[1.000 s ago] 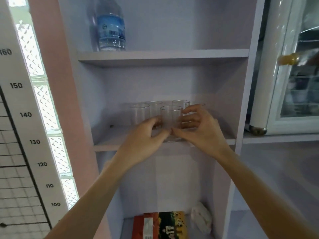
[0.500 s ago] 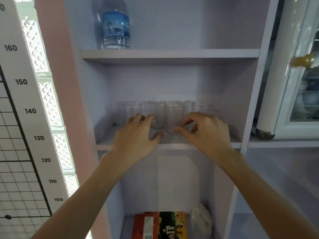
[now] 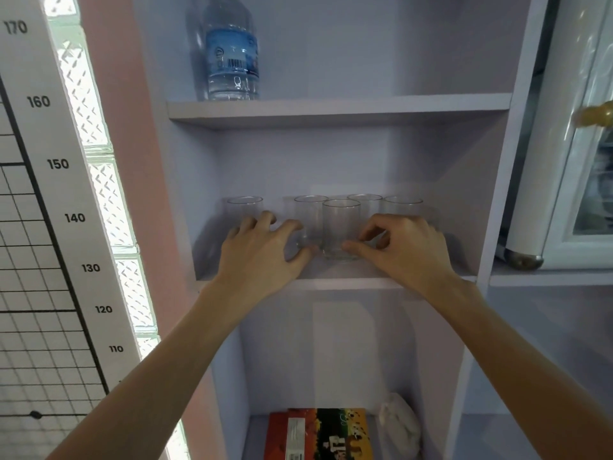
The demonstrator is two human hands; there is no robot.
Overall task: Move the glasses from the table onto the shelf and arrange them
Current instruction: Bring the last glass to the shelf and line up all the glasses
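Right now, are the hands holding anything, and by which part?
The front clear glass tumbler, near its base: thumbs of left hand and right hand touch it on both sides. Firm grip cannot be told.

Your left hand (image 3: 262, 254) and right hand (image 3: 406, 247) rest thumbs against the base of the front clear glass tumbler (image 3: 341, 224) on the pale lilac shelf (image 3: 331, 278)

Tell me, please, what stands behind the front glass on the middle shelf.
Behind the front glass, at least four more clear glasses stand in a row. The left hand and right hand hide several bases.
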